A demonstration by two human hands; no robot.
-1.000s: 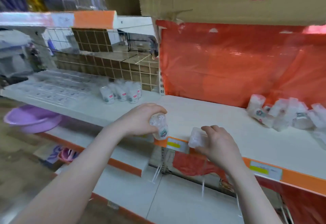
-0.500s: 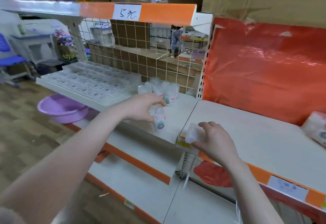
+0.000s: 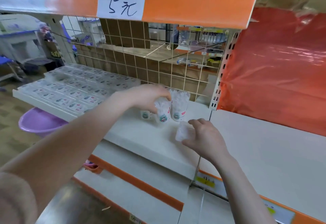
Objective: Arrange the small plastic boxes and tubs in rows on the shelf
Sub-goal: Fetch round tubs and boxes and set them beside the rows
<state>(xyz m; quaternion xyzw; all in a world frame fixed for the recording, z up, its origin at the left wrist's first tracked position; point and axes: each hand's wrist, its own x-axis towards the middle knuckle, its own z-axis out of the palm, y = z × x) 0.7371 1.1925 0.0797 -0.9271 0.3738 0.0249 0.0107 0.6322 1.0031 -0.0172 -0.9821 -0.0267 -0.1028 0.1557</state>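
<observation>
Head view, down over shelf [image 3: 141, 135]

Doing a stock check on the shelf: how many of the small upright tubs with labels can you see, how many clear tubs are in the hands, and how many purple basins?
Upright labelled tubs standing on the shelf: 2
Labelled tub in the left hand: 1
Clear tub in the right hand: 1
Purple basin: 1
Total: 5
</observation>
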